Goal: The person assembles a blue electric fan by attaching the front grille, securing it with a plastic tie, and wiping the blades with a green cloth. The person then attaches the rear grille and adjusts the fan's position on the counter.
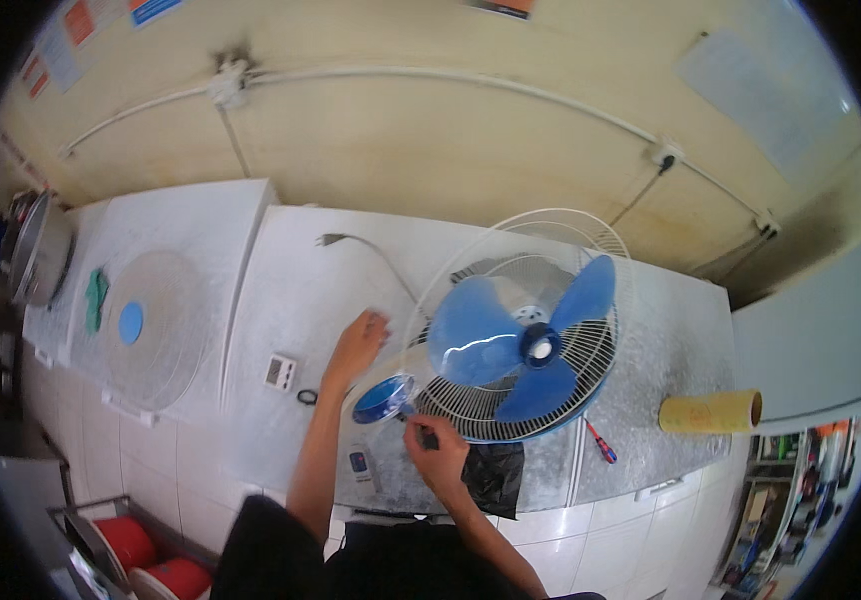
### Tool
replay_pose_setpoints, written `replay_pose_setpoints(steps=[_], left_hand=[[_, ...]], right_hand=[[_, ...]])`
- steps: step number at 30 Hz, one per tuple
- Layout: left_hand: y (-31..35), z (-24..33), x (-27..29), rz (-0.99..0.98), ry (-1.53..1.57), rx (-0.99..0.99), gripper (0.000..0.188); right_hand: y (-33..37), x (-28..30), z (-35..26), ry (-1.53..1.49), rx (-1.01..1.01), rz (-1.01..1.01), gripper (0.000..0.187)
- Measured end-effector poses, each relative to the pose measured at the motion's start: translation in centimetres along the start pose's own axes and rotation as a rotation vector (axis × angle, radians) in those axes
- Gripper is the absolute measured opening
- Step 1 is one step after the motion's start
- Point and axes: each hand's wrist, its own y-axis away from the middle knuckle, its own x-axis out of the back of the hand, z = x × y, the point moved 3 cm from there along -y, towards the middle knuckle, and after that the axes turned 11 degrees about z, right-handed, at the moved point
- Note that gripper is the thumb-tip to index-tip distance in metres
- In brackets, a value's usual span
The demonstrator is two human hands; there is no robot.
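A roll of clear tape with a blue inner ring lies tilted by the near left edge of the fan. My right hand is closed in a pinch at the roll's lower right edge, apparently on the tape. Above the roll, my left hand has its fingers loosely bent and apart, slightly blurred; I see nothing in it. The fan lies on its back, its blue blades facing up within a white wire guard. A black plastic bag hangs near the right hand.
A small white timer, a white box and a plug lie leftward. The front grille and a green cloth are farther left. A screwdriver and yellow roll lie right of the fan.
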Motion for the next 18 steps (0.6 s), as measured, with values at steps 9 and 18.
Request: replay_pose_setpoints(steps=[9,18], left_hand=[[21.9,-10.2,-9.9,0.232,0.925,0.6,0.031],[19.2,-14.4,-11.3,0.353,0.629,0.453,0.024]], right_hand=[[1.9,2.8,2.9,-0.015,0.116,-0.239,0.024],[-13.1,23.5,13.0,-0.224,-0.221,0.594,0.019]])
